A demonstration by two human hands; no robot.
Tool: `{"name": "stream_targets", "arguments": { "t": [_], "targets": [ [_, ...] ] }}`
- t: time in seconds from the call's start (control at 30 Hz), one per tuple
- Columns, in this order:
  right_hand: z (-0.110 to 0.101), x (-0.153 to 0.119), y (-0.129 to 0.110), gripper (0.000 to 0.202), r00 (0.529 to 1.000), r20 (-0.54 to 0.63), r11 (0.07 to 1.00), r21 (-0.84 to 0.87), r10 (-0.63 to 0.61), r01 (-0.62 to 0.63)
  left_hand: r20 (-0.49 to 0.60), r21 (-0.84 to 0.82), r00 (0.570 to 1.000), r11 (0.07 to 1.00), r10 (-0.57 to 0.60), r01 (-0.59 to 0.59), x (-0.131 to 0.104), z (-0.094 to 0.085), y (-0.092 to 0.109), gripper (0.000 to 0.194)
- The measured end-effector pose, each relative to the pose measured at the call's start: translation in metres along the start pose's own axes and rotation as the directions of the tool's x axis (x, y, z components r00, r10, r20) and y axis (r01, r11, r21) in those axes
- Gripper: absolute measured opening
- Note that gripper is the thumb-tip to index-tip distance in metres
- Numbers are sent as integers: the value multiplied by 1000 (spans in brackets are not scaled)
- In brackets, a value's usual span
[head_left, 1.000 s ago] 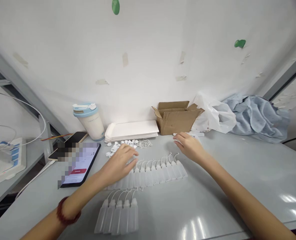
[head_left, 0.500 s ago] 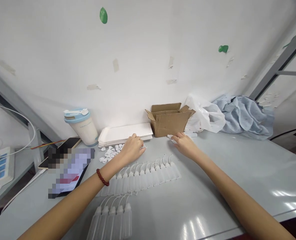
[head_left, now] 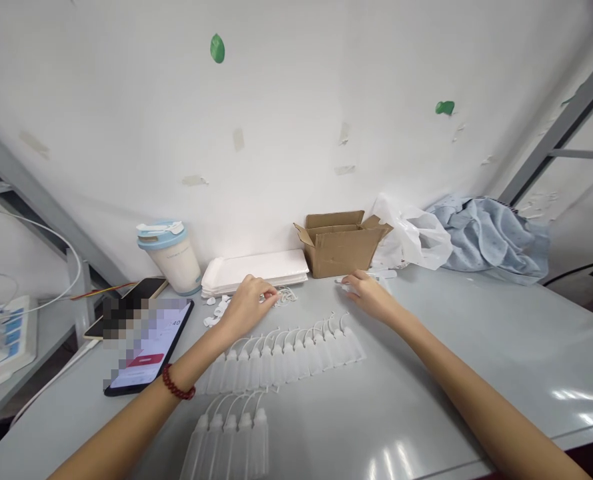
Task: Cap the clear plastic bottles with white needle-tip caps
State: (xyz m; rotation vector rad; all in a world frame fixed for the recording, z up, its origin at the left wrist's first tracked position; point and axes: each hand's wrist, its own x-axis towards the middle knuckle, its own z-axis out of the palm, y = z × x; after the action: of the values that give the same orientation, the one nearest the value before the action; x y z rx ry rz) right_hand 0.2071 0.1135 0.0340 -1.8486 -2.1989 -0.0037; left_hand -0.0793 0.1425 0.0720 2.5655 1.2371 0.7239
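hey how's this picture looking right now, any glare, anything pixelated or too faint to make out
Head view: glare streaks the gray tabletop at bottom center and lower right; head view: pixel blocks cover parts of the lit phone and the dark phone; head view: pale pieces beside the right hand look too faint to identify.
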Motion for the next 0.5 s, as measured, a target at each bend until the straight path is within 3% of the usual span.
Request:
{"name": "stream_targets", "arguments": {
  "t": [0.17,0.3,0.5],
  "targets": [
    [0,0,0,30,999,21,998,61,27,-28,-120,-150,985,983,-128,109,-13,-14,-1,19],
    [-2,-2,4,29,996,56,989,121,76,-82,-201,-286,940,934,-276,213,-31,-16,-1,22],
    [-13,-4,-8,21,994,71,939,329,83,-102,-183,-415,885,850,-428,325,-54,-18,-1,24]
  ]
}}
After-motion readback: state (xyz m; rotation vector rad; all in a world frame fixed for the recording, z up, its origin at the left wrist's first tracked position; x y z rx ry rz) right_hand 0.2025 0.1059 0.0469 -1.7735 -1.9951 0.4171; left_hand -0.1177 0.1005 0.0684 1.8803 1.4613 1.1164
